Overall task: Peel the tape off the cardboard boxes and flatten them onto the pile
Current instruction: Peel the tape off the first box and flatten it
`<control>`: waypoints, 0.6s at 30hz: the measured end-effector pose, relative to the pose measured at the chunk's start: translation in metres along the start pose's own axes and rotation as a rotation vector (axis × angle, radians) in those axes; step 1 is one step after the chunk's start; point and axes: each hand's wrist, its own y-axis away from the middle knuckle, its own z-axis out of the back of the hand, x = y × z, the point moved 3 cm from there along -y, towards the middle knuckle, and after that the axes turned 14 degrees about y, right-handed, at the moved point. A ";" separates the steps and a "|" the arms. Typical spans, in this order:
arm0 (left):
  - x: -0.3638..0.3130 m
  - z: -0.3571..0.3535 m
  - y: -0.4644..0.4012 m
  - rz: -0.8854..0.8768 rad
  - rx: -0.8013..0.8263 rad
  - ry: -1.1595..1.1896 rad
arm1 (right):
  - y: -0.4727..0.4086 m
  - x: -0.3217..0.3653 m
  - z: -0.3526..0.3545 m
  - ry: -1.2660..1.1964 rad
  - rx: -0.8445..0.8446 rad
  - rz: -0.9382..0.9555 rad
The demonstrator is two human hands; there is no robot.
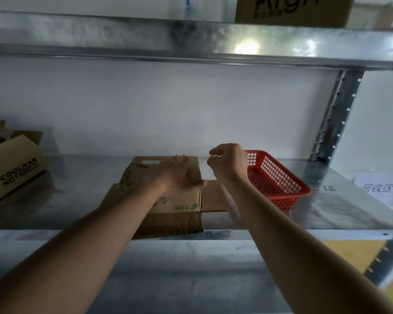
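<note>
Head view: the left hand (175, 175) lies flat, fingers straight, pressing down on the top of a flattened box (168, 200) that rests on the metal shelf (77, 211). A flap (213, 196) of that box sticks out to the right, just beside the left thumb. The right hand (228, 162) hovers above the shelf between the box and a red basket (279, 177), fingers curled, thumb and forefinger pinched together; a thin clear strip of tape (230, 200) seems to trail down from it, though blur makes that uncertain. At far left stands an open box marked COOLMAN (16, 171), well apart from the hands. Another box (290, 10) sits on the shelf above
</note>
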 end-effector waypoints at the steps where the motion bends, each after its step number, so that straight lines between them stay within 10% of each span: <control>1: -0.006 -0.002 -0.002 -0.007 0.003 0.002 | -0.002 -0.008 0.007 0.026 -0.015 -0.005; 18: -0.044 -0.024 -0.004 0.062 -0.015 -0.005 | -0.008 -0.087 0.049 0.340 0.242 -0.147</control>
